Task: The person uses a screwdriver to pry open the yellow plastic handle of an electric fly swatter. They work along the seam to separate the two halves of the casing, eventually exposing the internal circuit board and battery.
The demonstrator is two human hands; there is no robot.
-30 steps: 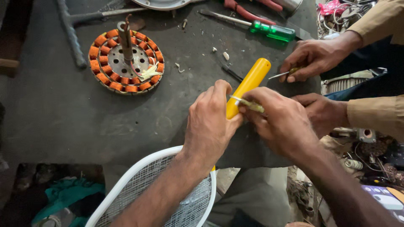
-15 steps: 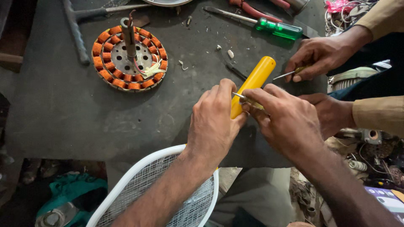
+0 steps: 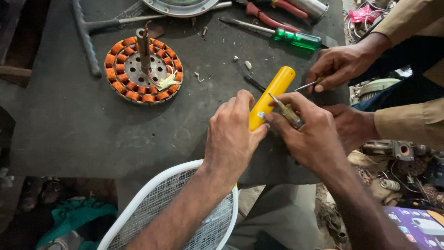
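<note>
My left hand point(image 3: 232, 134) grips the yellow handle point(image 3: 273, 93) of a racket-shaped swatter whose white mesh head point(image 3: 180, 213) hangs over the bench's near edge. My right hand point(image 3: 307, 129) holds a small screwdriver point(image 3: 286, 111) with its tip against the handle's side. The handle lies slanted on the dark workbench point(image 3: 69, 125), its free end pointing away to the right.
Another person's hands point(image 3: 340, 65) point(image 3: 351, 125) rest at the right, one holding a thin tool. A copper-wound motor stator point(image 3: 143, 69) sits at far left. A green-handled screwdriver point(image 3: 289, 37), red-handled pliers point(image 3: 273, 10) and a metal cover point(image 3: 180, 5) lie along the far edge.
My hands and the yellow handle have kept their hold while the view shifted slightly. The other person's hand with the thin tool stays beside the handle's end.
</note>
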